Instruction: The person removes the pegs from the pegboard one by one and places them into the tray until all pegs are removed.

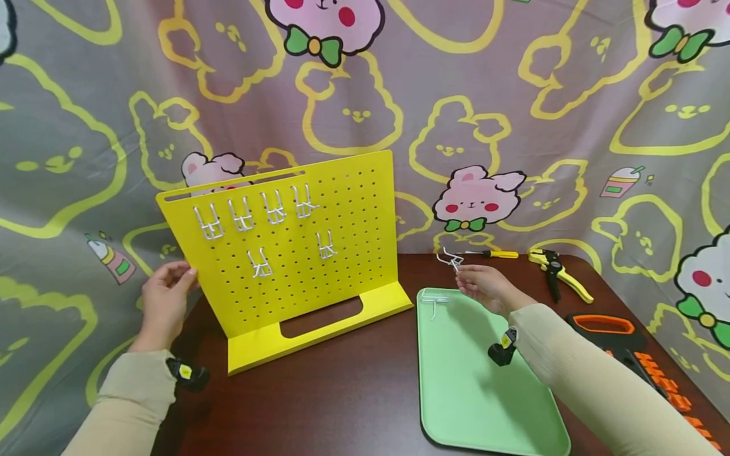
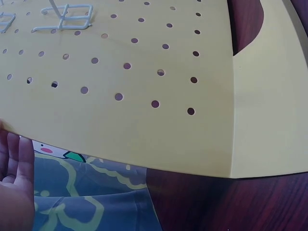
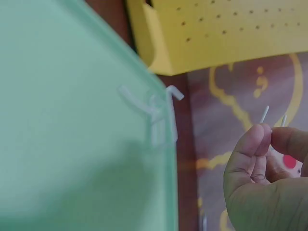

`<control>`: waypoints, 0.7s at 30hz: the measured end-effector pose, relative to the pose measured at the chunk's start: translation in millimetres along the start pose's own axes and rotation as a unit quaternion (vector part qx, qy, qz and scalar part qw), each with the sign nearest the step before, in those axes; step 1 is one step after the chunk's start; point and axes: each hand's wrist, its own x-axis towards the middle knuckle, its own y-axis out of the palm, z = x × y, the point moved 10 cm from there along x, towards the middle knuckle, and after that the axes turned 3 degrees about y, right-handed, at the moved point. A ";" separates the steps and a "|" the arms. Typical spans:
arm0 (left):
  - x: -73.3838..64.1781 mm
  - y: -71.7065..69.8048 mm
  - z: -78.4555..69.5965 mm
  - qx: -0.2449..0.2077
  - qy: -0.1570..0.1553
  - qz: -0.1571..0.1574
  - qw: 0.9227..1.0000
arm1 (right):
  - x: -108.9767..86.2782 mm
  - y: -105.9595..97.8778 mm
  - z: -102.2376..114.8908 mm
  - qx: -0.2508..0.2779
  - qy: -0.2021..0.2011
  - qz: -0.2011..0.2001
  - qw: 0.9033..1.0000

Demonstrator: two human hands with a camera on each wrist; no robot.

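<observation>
A yellow pegboard [image 1: 342,278] stands on the table, with several white wire hooks [image 1: 276,209] fixed in two rows on its face. My left hand [image 1: 166,301] pinches the board's left edge; its fingertips [image 2: 13,144] reach the rim in the left wrist view. Over the far end of a green tray [image 1: 479,392], my right hand [image 1: 487,285] holds a white wire hook [image 1: 453,259] between thumb and fingers. Only two prong tips of that hook show in the right wrist view, above the right hand [image 3: 264,178]. Another white hook [image 1: 435,300] lies in the tray's far left corner.
Behind the tray lie a yellow-handled screwdriver [image 1: 502,254] and yellow-and-black pliers [image 1: 561,275]. A black and orange tool holder [image 1: 604,325] runs along the table's right side. A patterned curtain [image 1: 365,88] hangs close behind the table [image 1: 319,405].
</observation>
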 end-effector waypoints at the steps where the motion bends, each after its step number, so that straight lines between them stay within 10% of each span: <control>1: 0.2 0.2 0.1 -0.009 0.000 -0.002 1.000 | -1.3 -3.2 -4.1 -0.007 0.000 -0.001 1.000; 21: -2.3 -0.1 1.6 -0.026 0.000 -0.009 1.000 | -5.6 -25.1 -61.3 -0.108 0.014 -0.050 0.993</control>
